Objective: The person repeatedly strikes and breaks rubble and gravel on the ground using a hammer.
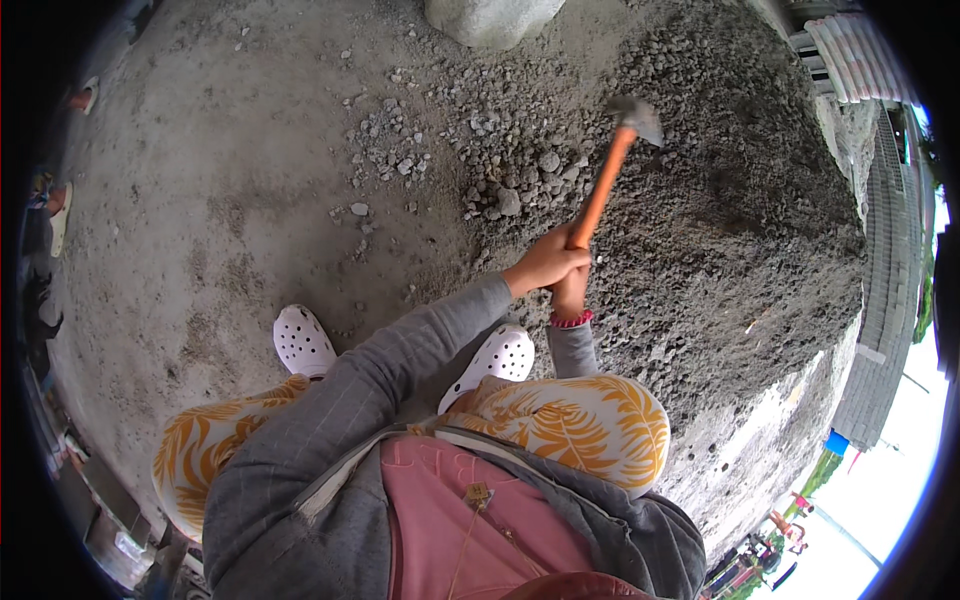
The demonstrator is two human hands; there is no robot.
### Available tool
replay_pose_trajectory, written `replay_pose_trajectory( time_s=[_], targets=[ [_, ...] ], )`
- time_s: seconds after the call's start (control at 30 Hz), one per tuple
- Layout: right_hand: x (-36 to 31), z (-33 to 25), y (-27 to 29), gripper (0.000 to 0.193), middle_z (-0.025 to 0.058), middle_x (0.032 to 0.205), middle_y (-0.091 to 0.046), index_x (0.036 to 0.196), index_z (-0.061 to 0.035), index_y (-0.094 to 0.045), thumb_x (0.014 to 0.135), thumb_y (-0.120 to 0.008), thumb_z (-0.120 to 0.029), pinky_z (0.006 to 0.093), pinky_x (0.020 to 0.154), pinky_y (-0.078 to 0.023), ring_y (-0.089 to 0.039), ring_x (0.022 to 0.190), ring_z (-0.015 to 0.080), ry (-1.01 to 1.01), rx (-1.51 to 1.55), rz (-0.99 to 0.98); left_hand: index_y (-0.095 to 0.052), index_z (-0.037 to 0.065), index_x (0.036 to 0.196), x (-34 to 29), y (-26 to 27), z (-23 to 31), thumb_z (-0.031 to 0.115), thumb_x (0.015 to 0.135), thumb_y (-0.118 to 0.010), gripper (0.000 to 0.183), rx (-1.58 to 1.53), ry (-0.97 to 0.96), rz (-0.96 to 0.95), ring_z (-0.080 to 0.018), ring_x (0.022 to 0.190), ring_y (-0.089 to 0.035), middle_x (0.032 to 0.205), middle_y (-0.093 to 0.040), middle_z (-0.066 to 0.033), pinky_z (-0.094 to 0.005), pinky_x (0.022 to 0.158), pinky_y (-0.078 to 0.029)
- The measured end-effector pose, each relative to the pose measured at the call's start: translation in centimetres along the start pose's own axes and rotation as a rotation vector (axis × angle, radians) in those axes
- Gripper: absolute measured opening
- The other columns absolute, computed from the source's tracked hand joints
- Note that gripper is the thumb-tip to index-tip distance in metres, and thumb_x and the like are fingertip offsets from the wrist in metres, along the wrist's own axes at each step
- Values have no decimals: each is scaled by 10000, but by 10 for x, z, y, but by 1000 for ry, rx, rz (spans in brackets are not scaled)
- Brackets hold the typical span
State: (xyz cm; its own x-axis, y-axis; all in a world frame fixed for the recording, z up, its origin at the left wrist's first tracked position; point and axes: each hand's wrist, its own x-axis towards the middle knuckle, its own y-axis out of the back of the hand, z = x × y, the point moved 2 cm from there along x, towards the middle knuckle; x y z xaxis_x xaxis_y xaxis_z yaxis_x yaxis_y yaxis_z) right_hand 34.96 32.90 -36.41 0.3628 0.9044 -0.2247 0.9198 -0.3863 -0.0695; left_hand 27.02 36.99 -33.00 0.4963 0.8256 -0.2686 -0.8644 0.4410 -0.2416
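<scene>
Both my hands grip the orange handle of a short hoe-like tool (602, 192). Its grey metal head, slightly blurred, is over the gravel at the far end, and its exact shape is hard to make out. My left hand (548, 260) is closed higher on the handle, nearer the head. Just below it, my right hand (570, 292) wraps the lower end, partly covered by the left, with a red beaded bracelet at the wrist. A heap of dark gravel (740, 200) spreads under and to the right of the tool. Larger grey stones (509, 202) lie at its left edge.
A pale boulder (492, 20) stands at the far side. My feet, in white clogs (303, 341), are on packed grey ground (270, 150). A low pale wall (800, 410) borders the gravel on the right. Other people's feet (61, 215) show at the far left.
</scene>
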Motion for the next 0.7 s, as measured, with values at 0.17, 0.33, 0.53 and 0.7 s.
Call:
replay_pose_trajectory(
  time_s=[0.17, 0.33, 0.53, 0.7],
  targets=[
    [-34, 23, 14, 288, 98, 943, -499, 1052, 33, -417, 833, -427, -155, 284, 756, -404, -494, 867, 167, -373, -207, 6, -511, -11, 842, -19, -1, -29, 174, 650, -568, 273, 85, 310, -47, -215, 606, -559, 677, -570, -107, -318, 572, -431],
    [-36, -56, 2, 237, 71, 928, -474, 998, 6, -395, 845, -403, -175, 270, 685, -418, -483, 805, 138, 133, 111, -19, -478, 8, 845, -14, -25, 41, 159, 653, -578, 264, 145, -280, -94, -227, 675, -515, 743, -520, -108, -325, 601, -396],
    [15, -25, 58, 223, 99, 864, -493, 944, 4, -431, 832, -406, -188, 257, 599, -433, -504, 739, 137, 335, 326, 22, -474, 0, 824, -10, -38, 96, 119, 638, -591, 250, 287, -732, -195, -228, 657, -481, 750, -474, -98, -312, 606, -382],
    [-1, 14, 31, 212, 98, 779, -513, 909, -2, -455, 817, -423, -190, 243, 514, -435, -521, 643, 133, 31, -154, -23, -513, 13, 787, -6, -18, 5, 141, 691, -564, 168, -116, -62, -45, -141, 635, -476, 696, -492, -33, -292, 584, -384]
  ],
)
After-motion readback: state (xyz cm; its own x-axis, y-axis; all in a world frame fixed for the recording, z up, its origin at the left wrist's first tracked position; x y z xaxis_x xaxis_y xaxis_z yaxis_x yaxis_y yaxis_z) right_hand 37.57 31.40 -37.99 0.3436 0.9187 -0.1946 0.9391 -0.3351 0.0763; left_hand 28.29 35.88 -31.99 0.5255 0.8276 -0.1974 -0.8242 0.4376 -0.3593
